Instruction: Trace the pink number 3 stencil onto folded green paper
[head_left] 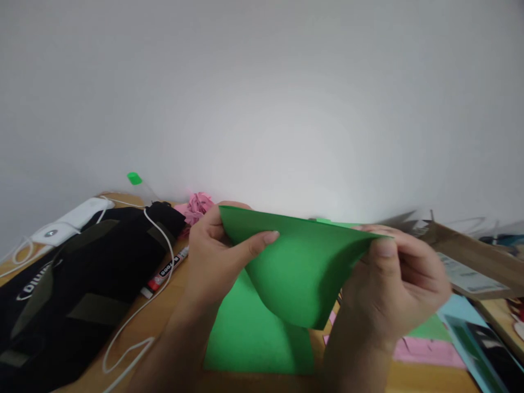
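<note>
A sheet of green paper (301, 267) is held up in the air, curved, with its lower part hanging down. My left hand (223, 245) grips its left side, thumb lying on the near face and fingers behind. At the right corner my right hand (401, 278) pinches the paper between thumb and fingers. Below, a second green paper sheet (254, 333) lies flat on the wooden table, partly hidden by the raised one and by my left forearm.
Left are a black bag (94, 284), a glue tube (164, 273), a white cable (123, 333) and a white power strip (73, 221). Crumpled pink paper (198, 207) sits by the wall. Right are pink paper (429, 352), a cardboard box (470, 254) and a dark flat object (495, 349).
</note>
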Demonstrator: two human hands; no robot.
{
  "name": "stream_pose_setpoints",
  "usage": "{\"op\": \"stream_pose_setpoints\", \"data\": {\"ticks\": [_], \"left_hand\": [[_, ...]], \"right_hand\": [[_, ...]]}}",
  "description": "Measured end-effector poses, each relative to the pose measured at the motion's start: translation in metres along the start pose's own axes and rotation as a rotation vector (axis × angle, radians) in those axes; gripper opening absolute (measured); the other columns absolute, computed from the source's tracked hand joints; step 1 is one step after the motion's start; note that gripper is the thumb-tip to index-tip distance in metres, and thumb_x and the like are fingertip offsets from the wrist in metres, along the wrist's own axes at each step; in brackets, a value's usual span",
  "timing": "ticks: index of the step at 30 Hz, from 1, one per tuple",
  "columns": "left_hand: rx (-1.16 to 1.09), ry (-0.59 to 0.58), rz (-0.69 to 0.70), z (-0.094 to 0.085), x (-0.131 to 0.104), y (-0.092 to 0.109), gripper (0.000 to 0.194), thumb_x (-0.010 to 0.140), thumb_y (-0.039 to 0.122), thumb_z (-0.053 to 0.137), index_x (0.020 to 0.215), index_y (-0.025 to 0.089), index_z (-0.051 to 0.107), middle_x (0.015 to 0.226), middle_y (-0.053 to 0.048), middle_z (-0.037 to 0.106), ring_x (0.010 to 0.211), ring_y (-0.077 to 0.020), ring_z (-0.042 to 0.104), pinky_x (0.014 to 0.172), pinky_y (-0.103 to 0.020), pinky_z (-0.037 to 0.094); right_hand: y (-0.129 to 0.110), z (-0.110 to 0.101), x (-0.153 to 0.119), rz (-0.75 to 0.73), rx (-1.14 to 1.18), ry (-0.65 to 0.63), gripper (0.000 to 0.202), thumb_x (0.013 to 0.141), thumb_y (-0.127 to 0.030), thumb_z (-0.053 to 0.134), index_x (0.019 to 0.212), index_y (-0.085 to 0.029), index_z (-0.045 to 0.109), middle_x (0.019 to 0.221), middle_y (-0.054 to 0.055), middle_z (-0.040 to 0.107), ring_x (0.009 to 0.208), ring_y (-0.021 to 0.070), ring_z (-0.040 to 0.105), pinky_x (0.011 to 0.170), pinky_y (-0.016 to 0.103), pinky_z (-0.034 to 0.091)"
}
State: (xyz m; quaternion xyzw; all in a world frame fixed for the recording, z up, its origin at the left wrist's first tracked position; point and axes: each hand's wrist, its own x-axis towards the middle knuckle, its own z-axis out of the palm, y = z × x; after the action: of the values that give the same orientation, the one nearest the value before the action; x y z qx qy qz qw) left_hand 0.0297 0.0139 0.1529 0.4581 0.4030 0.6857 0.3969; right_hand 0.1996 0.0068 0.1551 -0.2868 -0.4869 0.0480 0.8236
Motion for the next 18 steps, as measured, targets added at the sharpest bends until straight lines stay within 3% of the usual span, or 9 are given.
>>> {"op": "stream_pose_setpoints", "data": {"ticks": [12, 18], "left_hand": [[-0.129, -0.044, 0.102, 0.000, 0.004, 0.000, 0.024, 0.059, 0.012, 0.087, 0.076, 0.021, 0.073, 0.074, 0.004, 0.076, 0.064, -0.0117, 0.071, 0.061, -0.019, 0.061], [-0.132, 0.024, 0.146, -0.002, 0.009, -0.002, 0.022, 0.059, 0.007, 0.084, 0.072, 0.021, 0.072, 0.067, 0.004, 0.074, 0.058, -0.0107, 0.070, 0.056, -0.018, 0.059]], "right_hand": [[0.003, -0.002, 0.006, 0.040, 0.025, 0.092, 0.004, 0.074, -0.021, 0.080, 0.075, -0.022, 0.077, 0.067, -0.005, 0.074, 0.060, 0.0095, 0.066, 0.061, 0.024, 0.053], [0.007, -0.006, 0.013, 0.082, 0.007, 0.170, 0.008, 0.069, -0.025, 0.084, 0.070, -0.022, 0.076, 0.064, -0.005, 0.073, 0.059, 0.0082, 0.063, 0.061, 0.022, 0.050]]}}
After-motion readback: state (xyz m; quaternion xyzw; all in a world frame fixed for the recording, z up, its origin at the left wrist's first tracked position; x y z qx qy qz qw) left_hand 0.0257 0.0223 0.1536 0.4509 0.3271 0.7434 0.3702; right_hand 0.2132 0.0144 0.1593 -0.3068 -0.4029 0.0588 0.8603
